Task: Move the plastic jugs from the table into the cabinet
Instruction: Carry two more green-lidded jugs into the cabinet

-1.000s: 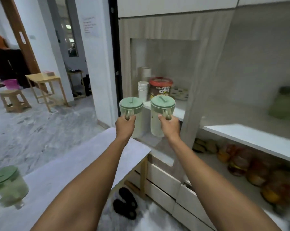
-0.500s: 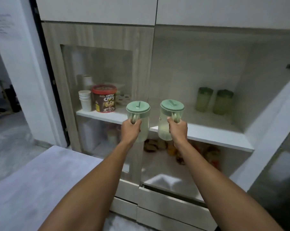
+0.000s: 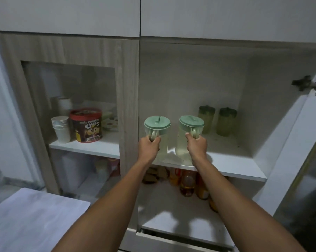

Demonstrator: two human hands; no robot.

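Behind the glass door (image 3: 72, 91) on the left, a red cereal tub (image 3: 86, 125) lettered "CHOCO CHIPS" in yellow, the smaller print too blurred to read. Just left of it, a stack of white paper cups (image 3: 61, 129).

Right of the wooden upright (image 3: 129, 88), an open compartment with a white shelf (image 3: 240, 161). At the back of it, a rear jug (image 3: 206, 121) with a green lid and, just beside it on the right, a second rear jug (image 3: 226, 122). Bare shelf surface from those two forward to the front edge, and rightward to the side wall. At far right, the cabinet door (image 3: 299, 151) swung wide, its hinge (image 3: 306, 84) showing near the top.

Left hand (image 3: 149, 145) clenched round the handle of the left jug (image 3: 157, 124), fingers fully wrapped. Held upright, close against the wooden upright, base about level with the shelf's front edge.

Right hand (image 3: 197, 145) gripping the handle of the right jug (image 3: 190, 122) the same way. Also upright, base over the front of the shelf; resting or just above, impossible to tell. A clear gap between the two held jugs.

Underneath, bottles (image 3: 187, 182) on the lower shelf. At lower left, a corner of the pale table (image 3: 35, 215).
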